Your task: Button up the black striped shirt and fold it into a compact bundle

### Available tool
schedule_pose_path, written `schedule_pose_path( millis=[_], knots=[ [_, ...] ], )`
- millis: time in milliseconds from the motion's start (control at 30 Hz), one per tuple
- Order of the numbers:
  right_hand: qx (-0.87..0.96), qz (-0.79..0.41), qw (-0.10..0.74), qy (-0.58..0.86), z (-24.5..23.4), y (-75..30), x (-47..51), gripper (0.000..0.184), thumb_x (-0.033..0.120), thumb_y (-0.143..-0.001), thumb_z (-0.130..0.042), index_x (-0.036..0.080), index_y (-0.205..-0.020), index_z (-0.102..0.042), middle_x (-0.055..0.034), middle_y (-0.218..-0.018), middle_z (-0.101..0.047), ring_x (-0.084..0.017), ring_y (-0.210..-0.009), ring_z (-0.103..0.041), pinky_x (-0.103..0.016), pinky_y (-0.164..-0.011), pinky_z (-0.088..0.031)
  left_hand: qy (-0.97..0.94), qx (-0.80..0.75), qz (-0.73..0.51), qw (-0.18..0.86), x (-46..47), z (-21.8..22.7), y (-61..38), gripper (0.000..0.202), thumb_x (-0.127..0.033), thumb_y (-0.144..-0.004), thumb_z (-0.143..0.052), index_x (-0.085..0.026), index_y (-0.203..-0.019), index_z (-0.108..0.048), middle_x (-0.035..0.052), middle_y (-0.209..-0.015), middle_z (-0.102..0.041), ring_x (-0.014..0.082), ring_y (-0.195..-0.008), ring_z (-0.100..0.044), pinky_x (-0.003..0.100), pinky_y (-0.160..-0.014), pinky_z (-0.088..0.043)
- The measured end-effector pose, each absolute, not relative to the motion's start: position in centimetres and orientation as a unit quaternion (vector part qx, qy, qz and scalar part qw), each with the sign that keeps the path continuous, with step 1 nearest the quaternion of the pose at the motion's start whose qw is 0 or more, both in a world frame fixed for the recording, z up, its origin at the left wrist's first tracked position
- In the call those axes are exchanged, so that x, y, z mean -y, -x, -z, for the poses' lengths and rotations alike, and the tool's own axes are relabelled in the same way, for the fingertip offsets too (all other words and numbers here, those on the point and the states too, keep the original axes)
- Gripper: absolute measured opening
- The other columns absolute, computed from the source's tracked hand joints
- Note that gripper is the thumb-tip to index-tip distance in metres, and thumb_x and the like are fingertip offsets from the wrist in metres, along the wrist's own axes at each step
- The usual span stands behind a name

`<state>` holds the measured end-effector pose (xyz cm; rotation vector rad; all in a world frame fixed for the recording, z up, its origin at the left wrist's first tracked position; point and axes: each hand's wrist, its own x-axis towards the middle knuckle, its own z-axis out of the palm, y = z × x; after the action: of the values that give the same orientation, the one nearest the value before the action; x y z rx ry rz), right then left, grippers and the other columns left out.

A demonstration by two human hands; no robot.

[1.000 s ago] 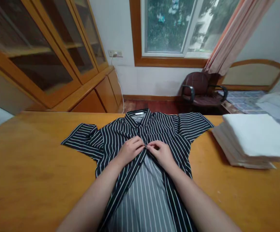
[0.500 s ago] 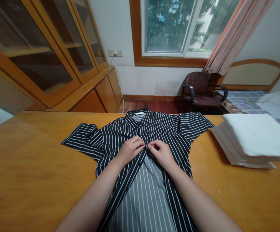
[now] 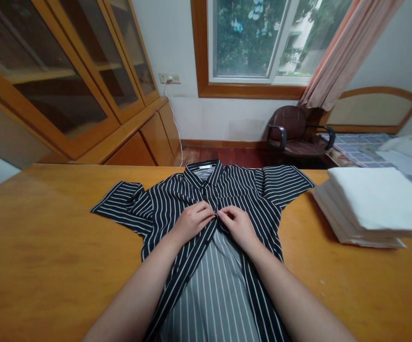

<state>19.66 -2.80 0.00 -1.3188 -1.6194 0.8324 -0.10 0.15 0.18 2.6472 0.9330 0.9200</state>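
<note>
Two hands meet at the chest of a black white-striped shirt point(image 3: 163, 204); left hand point(image 3: 191, 221) has its fingertips closed in a pinch on one front edge, right hand point(image 3: 238, 225) has its fingertips curled shut on the other front edge, and the two pinches touch at the centre line; the shirt lies flat and face up on the wooden table point(image 3: 49, 247), collar at the far side, short sleeves spread left and right, hem end toward the person between the forearms; above the hands the front is closed up to the collar, below them it falls open in a V that shows the grey striped inside; judged from that, the step in hand is closing the front at mid-chest, likely a button, though button and hole are too small and too covered to see; the next move calls for fine fingertip work, both edges kept lined up and flat, then the same lower down where the front gapes; containers: a glass-door cabinet point(image 3: 67, 85) stands left of the table with drawers below, and what is on its shelves cannot be told through the reflections; no box or tray shows on the table; a stack of white sheets point(image 3: 373, 199) sits on the right part of the table, apart from the shirt's right sleeve; behind the table a dark armchair point(image 3: 294, 128) stands under the window point(image 3: 248, 38), beside a pink curtain point(image 3: 341, 52)
</note>
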Motion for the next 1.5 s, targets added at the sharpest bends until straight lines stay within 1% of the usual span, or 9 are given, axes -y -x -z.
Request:
schedule_pose_path(
  millis=[200,400,500,600,700,900,1033,1300,1500],
  knots=[
    [0.629,-0.364,0.443,0.526,0.2,-19.7,2.7,0.015,0.029,-0.086,-0.062,0.02,-0.078,-0.071,-0.0014,-0.075,-0.069,-0.016,-0.069,-0.062,-0.025,-0.066,-0.046,-0.891,-0.322,-0.303,0.105,0.0,-0.4,-0.1,0.016,-0.023,-0.099,-0.05,-0.019,-0.094,-0.064,0.004,-0.092,-0.062,0.0159,-0.087,-0.06,0.029,-0.079,-0.05],
    [0.618,-0.379,0.446,0.525,0.0,-19.9,2.8,0.016,0.031,-0.085,-0.062,0.019,-0.078,-0.07,-0.002,-0.075,-0.069,-0.016,-0.069,-0.062,-0.026,-0.066,-0.046,-0.872,-0.326,-0.335,0.144,0.2,-0.8,-0.4,0.011,-0.023,-0.097,-0.052,-0.02,-0.097,-0.063,0.0037,-0.094,-0.061,0.0156,-0.089,-0.061,0.028,-0.081,-0.05],
    [0.615,-0.38,0.448,0.525,-0.1,-20.0,2.8,0.016,0.031,-0.085,-0.062,0.018,-0.078,-0.069,-0.0022,-0.075,-0.069,-0.017,-0.07,-0.062,-0.026,-0.066,-0.047,-0.854,-0.341,-0.35,0.178,0.3,-1.0,-0.5,0.009,-0.024,-0.095,-0.055,-0.018,-0.094,-0.062,0.003,-0.09,-0.06,0.0143,-0.082,-0.06,0.026,-0.075,-0.049],
    [0.618,-0.375,0.449,0.526,0.0,-20.0,2.7,0.017,0.032,-0.085,-0.061,0.019,-0.077,-0.069,-0.002,-0.075,-0.068,-0.017,-0.069,-0.062,-0.026,-0.065,-0.047,-0.838,-0.363,-0.348,0.211,0.5,-1.0,-0.7,0.014,-0.025,-0.095,-0.054,-0.017,-0.085,-0.061,0.0014,-0.081,-0.059,0.0123,-0.07,-0.057,0.023,-0.066,-0.046],
    [0.623,-0.368,0.448,0.524,0.1,-20.0,2.7,0.016,0.032,-0.085,-0.061,0.019,-0.078,-0.069,-0.0018,-0.075,-0.068,-0.016,-0.069,-0.061,-0.025,-0.065,-0.046,-0.836,-0.372,-0.326,0.238,0.5,-0.9,-0.9,0.019,-0.027,-0.094,-0.054,-0.017,-0.08,-0.062,0.0007,-0.075,-0.061,0.0122,-0.066,-0.056,0.023,-0.063,-0.044],
    [0.646,-0.345,0.432,0.527,0.0,-19.8,2.9,0.014,0.028,-0.085,-0.061,0.019,-0.077,-0.069,-0.0013,-0.074,-0.066,-0.015,-0.068,-0.059,-0.025,-0.064,-0.044,-0.821,-0.394,-0.308,0.276,0.4,-0.5,-1.2,0.02,-0.028,-0.094,-0.056,-0.017,-0.079,-0.065,-0.0002,-0.075,-0.065,0.0124,-0.067,-0.059,0.023,-0.065,-0.044],
    [0.647,-0.343,0.426,0.531,-0.2,-19.8,2.9,0.014,0.028,-0.085,-0.061,0.019,-0.077,-0.069,-0.001,-0.073,-0.066,-0.015,-0.067,-0.059,-0.025,-0.064,-0.044,-0.813,-0.404,-0.305,0.288,0.3,-0.4,-1.2,0.019,-0.027,-0.092,-0.056,-0.017,-0.079,-0.065,-0.0001,-0.076,-0.066,0.0128,-0.068,-0.06,0.023,-0.064,-0.042],
    [0.655,-0.339,0.419,0.53,-0.3,-19.7,2.9,0.014,0.027,-0.086,-0.061,0.02,-0.076,-0.068,-0.0002,-0.072,-0.066,-0.015,-0.066,-0.059,-0.025,-0.064,-0.045,-0.8,-0.41,-0.299,0.319,0.1,-0.8,-1.1,0.018,-0.026,-0.09,-0.055,-0.017,-0.079,-0.066,0.0001,-0.074,-0.066,0.0145,-0.071,-0.061,0.024,-0.065,-0.044],
    [0.66,-0.333,0.417,0.529,-0.5,-19.7,3.0,0.017,0.027,-0.089,-0.058,0.02,-0.077,-0.068,-0.0006,-0.075,-0.067,-0.016,-0.07,-0.061,-0.025,-0.065,-0.044,-0.796,-0.411,-0.296,0.331,0.2,-1.2,-1.0,0.019,-0.026,-0.091,-0.055,-0.018,-0.079,-0.066,-0.0012,-0.069,-0.064,0.0142,-0.067,-0.061,0.024,-0.065,-0.044]
  ],
)
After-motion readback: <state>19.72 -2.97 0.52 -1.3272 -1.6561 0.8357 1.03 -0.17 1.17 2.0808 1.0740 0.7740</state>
